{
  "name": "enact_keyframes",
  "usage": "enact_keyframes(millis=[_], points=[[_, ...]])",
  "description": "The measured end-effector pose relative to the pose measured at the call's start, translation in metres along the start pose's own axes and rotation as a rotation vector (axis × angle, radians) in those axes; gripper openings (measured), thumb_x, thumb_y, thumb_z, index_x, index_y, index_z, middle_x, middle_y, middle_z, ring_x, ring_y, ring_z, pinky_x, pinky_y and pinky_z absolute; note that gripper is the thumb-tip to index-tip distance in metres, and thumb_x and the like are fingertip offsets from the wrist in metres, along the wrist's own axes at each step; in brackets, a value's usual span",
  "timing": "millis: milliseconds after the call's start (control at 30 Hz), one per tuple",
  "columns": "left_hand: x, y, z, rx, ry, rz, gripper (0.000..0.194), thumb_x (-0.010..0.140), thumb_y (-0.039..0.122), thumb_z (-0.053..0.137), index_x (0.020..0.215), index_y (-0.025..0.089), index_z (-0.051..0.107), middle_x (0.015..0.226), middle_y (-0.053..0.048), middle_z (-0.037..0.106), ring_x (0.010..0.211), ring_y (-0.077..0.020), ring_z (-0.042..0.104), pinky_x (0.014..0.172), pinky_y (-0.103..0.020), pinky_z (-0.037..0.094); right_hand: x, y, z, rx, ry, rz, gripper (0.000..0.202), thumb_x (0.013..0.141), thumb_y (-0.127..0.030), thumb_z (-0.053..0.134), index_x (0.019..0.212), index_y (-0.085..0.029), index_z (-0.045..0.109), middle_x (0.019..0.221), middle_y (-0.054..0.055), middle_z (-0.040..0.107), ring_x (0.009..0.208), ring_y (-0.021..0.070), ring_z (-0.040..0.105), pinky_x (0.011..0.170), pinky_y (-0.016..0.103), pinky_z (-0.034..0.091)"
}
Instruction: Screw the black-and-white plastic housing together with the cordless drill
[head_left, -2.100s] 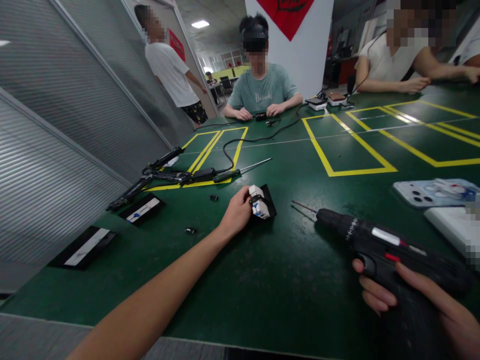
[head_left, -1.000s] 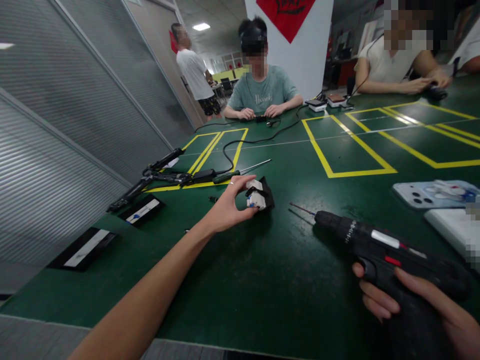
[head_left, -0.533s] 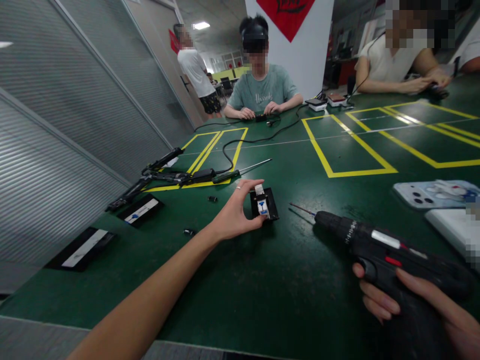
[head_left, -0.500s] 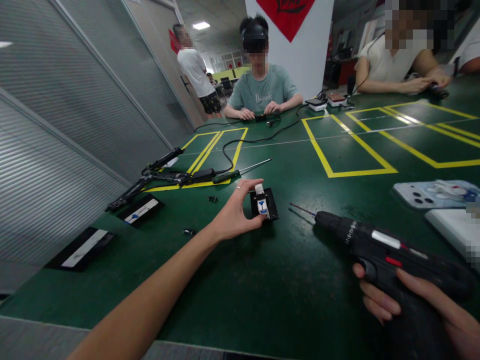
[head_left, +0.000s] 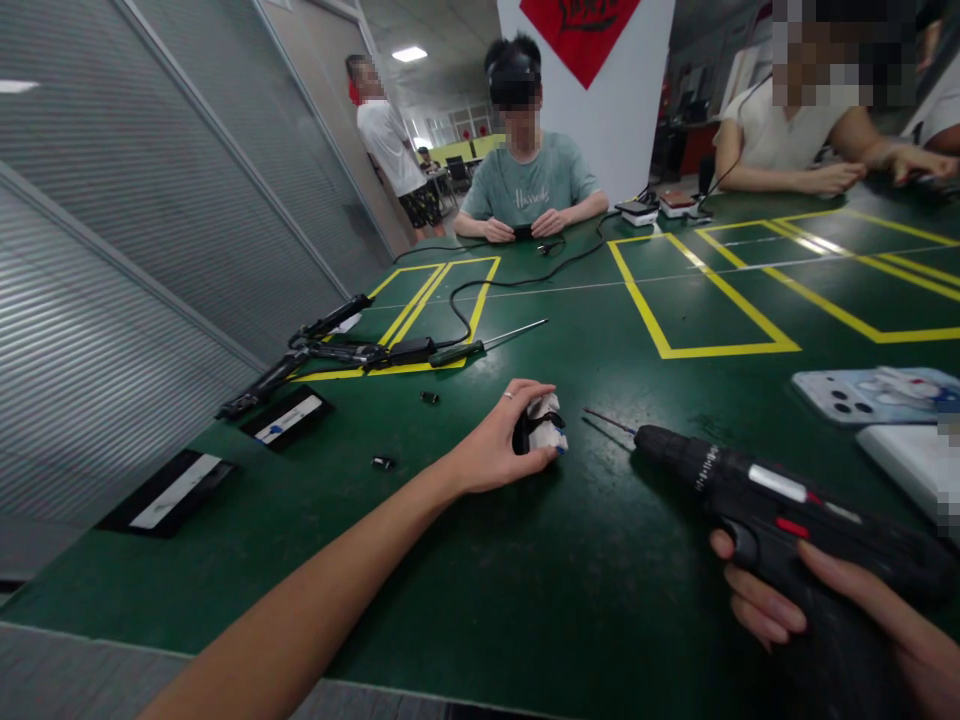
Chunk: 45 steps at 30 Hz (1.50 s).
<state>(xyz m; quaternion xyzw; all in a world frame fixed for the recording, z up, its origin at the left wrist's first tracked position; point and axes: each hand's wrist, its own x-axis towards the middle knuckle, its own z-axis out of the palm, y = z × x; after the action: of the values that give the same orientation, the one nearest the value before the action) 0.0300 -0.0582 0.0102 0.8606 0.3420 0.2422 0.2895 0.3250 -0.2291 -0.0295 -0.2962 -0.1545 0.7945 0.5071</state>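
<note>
Near the middle of the green table (head_left: 480, 560), my left hand (head_left: 499, 440) grips a small black and white part (head_left: 546, 425) between thumb and fingers. The part is tilted, with a bit of blue at its lower edge. At the right, my right hand (head_left: 772, 600) is wrapped round the grip of a black power drill (head_left: 757, 500). Its thin bit points left toward the part, with a gap between them. Left of my left hand lie two tiny black pieces (head_left: 382, 462).
Two black plates with white strips (head_left: 180, 492) lie at the left. Behind them are a black jointed stand (head_left: 337, 350) and a screwdriver (head_left: 457, 352). A phone (head_left: 862, 395) and a white box (head_left: 900, 455) lie at the right. People sit across the table.
The black and white part has been turned and tilted in my left hand, which has shifted slightly right. The drill has hardly moved.
</note>
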Motion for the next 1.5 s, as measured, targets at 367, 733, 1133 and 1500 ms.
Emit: enact_keyframes(millis=[367,733,1133,1500], points=[[0.0,0.009,0.008,0.095,0.118,-0.007,0.061,0.075,0.029,0.064,0.13,0.02,0.04,0.122,-0.011,0.046,0.113,-0.0239,0.048,0.102,-0.042,0.039,0.002,0.002,-0.006,-0.018,0.021,-0.009,0.035,0.089,-0.034,0.052,0.108,-0.009,0.068,0.067,0.009,0.052,0.064,0.021,0.05,0.06,0.032,0.051],[0.002,-0.002,0.006,0.281,0.27,0.228,0.078,0.07,0.026,0.072,0.136,0.022,0.031,0.13,-0.014,0.037,0.125,-0.0285,0.039,0.105,-0.046,0.04,-0.002,0.002,0.0,0.043,0.004,-0.012,0.04,0.095,-0.032,0.038,0.11,-0.006,0.065,0.07,0.01,0.052,0.067,0.0202,0.052,0.063,0.032,0.052],[0.002,-0.009,-0.002,0.206,0.174,0.236,0.069,0.074,0.012,0.058,0.137,0.018,0.032,0.136,-0.015,0.038,0.13,-0.0291,0.036,0.11,-0.05,0.031,-0.003,0.003,0.006,0.077,0.021,0.001,0.04,0.095,-0.031,0.04,0.109,-0.004,0.066,0.07,0.009,0.052,0.066,0.0186,0.051,0.062,0.029,0.051],[0.01,-0.021,0.011,-0.42,0.249,-0.187,0.053,0.094,0.049,0.022,0.116,0.017,0.057,0.11,-0.008,0.063,0.103,-0.0233,0.057,0.094,-0.037,0.042,0.0,0.003,-0.007,-0.011,0.011,0.003,0.036,0.092,-0.032,0.045,0.11,-0.008,0.066,0.07,0.01,0.053,0.066,0.0218,0.053,0.064,0.034,0.053]])
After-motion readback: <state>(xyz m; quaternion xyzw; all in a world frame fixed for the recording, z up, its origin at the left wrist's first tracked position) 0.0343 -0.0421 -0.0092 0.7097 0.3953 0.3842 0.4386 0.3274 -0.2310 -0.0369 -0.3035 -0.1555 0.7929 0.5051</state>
